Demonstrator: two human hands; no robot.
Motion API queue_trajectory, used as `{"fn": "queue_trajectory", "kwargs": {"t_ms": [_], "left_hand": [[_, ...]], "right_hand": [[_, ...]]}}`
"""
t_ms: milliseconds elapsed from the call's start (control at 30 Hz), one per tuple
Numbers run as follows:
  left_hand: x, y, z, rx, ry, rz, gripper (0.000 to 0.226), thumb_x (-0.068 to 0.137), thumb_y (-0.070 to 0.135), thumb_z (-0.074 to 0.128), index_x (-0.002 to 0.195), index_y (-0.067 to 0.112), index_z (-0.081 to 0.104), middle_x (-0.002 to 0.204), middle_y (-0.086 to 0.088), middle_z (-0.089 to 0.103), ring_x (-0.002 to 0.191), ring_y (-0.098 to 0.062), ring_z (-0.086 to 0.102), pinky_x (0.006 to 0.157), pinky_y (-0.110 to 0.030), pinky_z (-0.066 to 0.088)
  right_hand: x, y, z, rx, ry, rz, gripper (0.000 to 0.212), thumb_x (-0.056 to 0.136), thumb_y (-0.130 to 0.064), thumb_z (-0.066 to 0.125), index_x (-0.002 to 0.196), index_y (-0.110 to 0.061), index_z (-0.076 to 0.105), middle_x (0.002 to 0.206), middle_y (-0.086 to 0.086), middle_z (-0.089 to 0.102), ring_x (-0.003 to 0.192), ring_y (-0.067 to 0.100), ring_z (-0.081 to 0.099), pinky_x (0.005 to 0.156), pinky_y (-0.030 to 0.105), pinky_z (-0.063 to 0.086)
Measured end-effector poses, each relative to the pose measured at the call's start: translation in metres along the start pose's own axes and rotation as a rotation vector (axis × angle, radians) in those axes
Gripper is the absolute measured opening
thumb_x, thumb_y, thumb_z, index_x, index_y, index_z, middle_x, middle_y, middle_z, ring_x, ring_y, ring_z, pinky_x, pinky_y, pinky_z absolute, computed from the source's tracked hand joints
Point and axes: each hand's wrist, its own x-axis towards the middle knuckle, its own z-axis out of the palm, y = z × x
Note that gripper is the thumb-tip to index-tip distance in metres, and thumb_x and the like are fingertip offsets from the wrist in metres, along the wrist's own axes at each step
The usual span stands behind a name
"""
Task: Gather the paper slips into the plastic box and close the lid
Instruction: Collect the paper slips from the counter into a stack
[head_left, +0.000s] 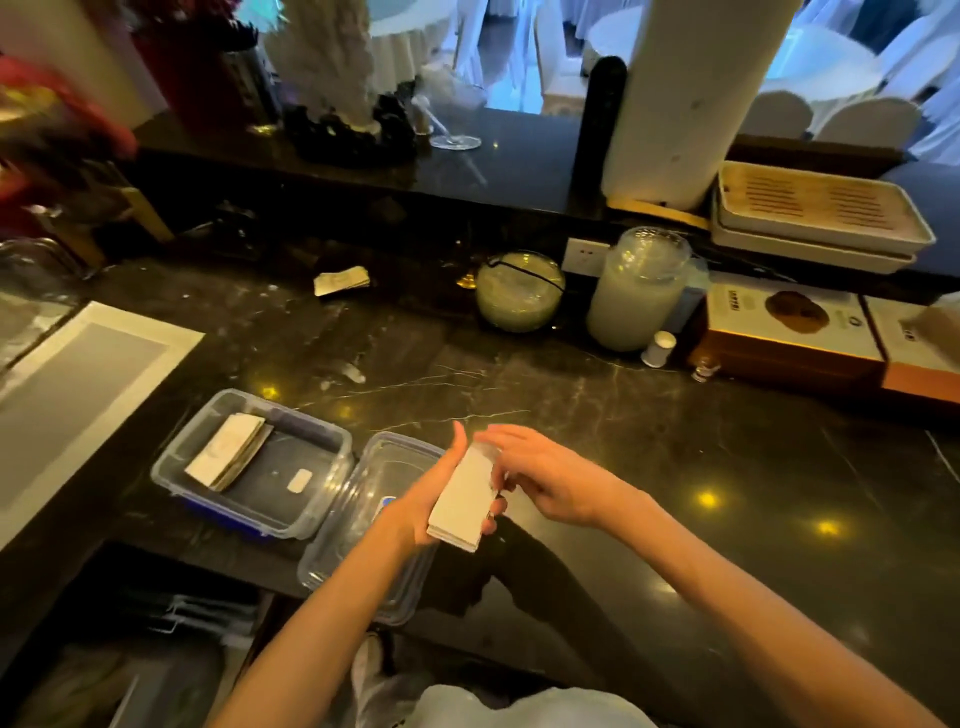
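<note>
A neat white stack of paper slips (464, 499) lies gripped in the left hand (434, 501); the right hand's (545, 480) loosely open fingers touch its top edge.

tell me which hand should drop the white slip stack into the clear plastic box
Left hand: it already grips the white slip stack and is nearer the clear plastic box; the right hand only touches the stack's top.

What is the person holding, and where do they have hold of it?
A stack of paper slips, cradled lengthwise in the left hand; the right hand touches its far end.
</note>
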Motion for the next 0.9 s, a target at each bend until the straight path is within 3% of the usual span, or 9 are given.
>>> {"fn": "queue_trajectory", "kwargs": {"t_ms": [100,200,267,367,467,600,667,767,900], "left_hand": [[-0.026,0.028,-0.027,0.012,0.141,0.097,0.083,0.066,0.089,0.047,0.113,0.023,0.067,0.095,-0.011,0.064,0.074,-0.023,0.064,0.059,-0.034,0.055],[-0.047,0.050,-0.049,0.139,0.231,0.113,0.090,0.061,0.093,0.042,0.118,0.028,0.067,0.108,-0.020,0.064,0.089,-0.032,0.067,0.069,-0.040,0.058],[-0.060,0.060,-0.060,0.218,0.262,0.089,0.094,0.057,0.096,0.042,0.117,0.028,0.068,0.114,-0.021,0.069,0.101,-0.037,0.069,0.082,-0.049,0.058],[-0.080,0.070,-0.073,0.296,0.252,0.172,0.087,0.064,0.091,0.040,0.132,0.038,0.051,0.129,-0.019,0.063,0.112,-0.038,0.065,0.101,-0.063,0.044],[-0.098,0.077,-0.076,0.346,0.197,0.239,0.071,0.076,0.080,0.036,0.137,0.044,0.041,0.132,-0.013,0.061,0.113,-0.035,0.064,0.099,-0.060,0.047],[-0.119,0.078,-0.081,0.279,0.112,0.187,0.067,0.085,0.070,0.045,0.138,0.029,0.047,0.127,-0.016,0.064,0.112,-0.033,0.065,0.080,-0.041,0.060],[-0.128,0.078,-0.086,0.233,0.093,0.206,0.063,0.087,0.061,0.056,0.138,0.024,0.048,0.129,-0.019,0.062,0.118,-0.033,0.062,0.084,-0.040,0.058],[-0.141,0.077,-0.086,0.292,0.121,0.326,0.057,0.086,0.061,0.058,0.138,0.042,0.043,0.133,-0.011,0.060,0.119,-0.030,0.062,0.090,-0.046,0.056],[-0.150,0.079,-0.102,0.344,0.315,0.493,0.051,0.086,0.062,0.053,0.134,0.053,0.040,0.135,-0.006,0.057,0.109,-0.029,0.067,0.083,-0.046,0.058]], "right_hand": [[0.035,-0.036,0.024,0.179,0.088,0.214,0.050,0.077,-0.051,0.075,0.112,-0.033,0.044,0.163,-0.008,0.008,0.142,-0.005,-0.021,0.118,0.031,0.003],[0.075,-0.073,0.050,0.010,0.040,0.318,0.083,0.060,-0.067,0.077,0.122,-0.027,0.039,0.165,0.003,-0.005,0.148,0.017,-0.022,0.120,0.039,0.001],[0.102,-0.093,0.065,-0.052,0.054,0.353,0.086,0.057,-0.066,0.079,0.121,-0.024,0.040,0.164,0.008,-0.002,0.152,0.026,-0.011,0.122,0.044,0.007],[0.128,-0.118,0.083,-0.094,0.139,0.383,0.080,0.058,-0.063,0.082,0.113,-0.024,0.039,0.159,0.007,0.011,0.148,0.026,0.012,0.121,0.042,0.026],[0.138,-0.137,0.092,-0.094,0.175,0.418,0.074,0.063,-0.049,0.082,0.114,-0.022,0.036,0.153,0.003,0.011,0.143,0.028,0.013,0.115,0.041,0.028],[0.141,-0.147,0.091,-0.124,0.226,0.375,0.076,0.059,-0.042,0.082,0.113,-0.023,0.033,0.152,0.000,0.007,0.140,0.027,0.011,0.110,0.039,0.032],[0.142,-0.147,0.087,-0.134,0.242,0.352,0.077,0.059,-0.044,0.082,0.114,-0.025,0.032,0.152,0.001,0.007,0.141,0.027,0.009,0.110,0.038,0.032],[0.151,-0.149,0.089,-0.130,0.235,0.334,0.073,0.062,-0.046,0.082,0.113,-0.023,0.035,0.155,0.003,0.009,0.143,0.023,0.009,0.114,0.037,0.032],[0.168,-0.152,0.101,0.108,0.145,0.308,0.093,0.063,-0.060,0.080,0.134,-0.021,0.033,0.163,0.000,-0.006,0.151,0.016,-0.009,0.122,0.034,0.009]]}}
